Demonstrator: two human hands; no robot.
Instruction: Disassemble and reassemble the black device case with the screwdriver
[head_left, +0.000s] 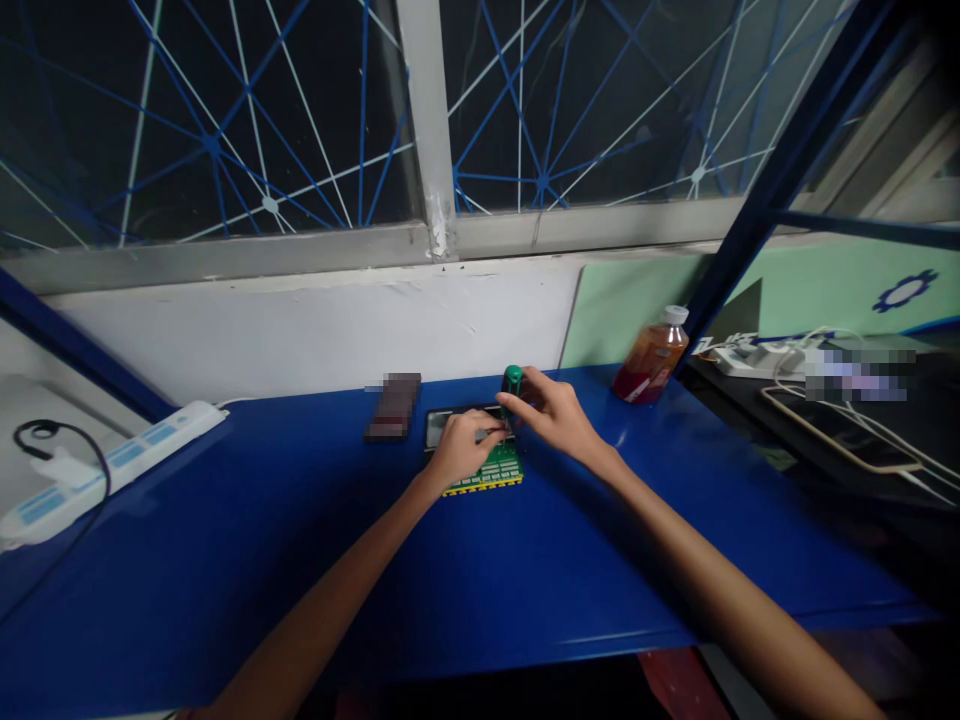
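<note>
A green circuit board [501, 468] with a yellow strip along its near edge lies on the blue table. At its far side is a dark-framed rectangular part with a grey face, perhaps a display [439, 428]. My right hand [559, 415] grips a green-handled screwdriver [513, 378], held about upright over the right end of that part. My left hand [461, 445] rests over the board, thumb and forefinger pinched together near the screwdriver's lower end. What lies between those fingertips is too small to make out, and the hand covers the board's left part.
A dark phone-like slab [394, 406], partly blurred, lies left of the board. A bottle of reddish drink [651, 358] stands at the back right. On the left is a white power strip [142, 450] with a black cable. Another phone [840, 430] and cables lie far right.
</note>
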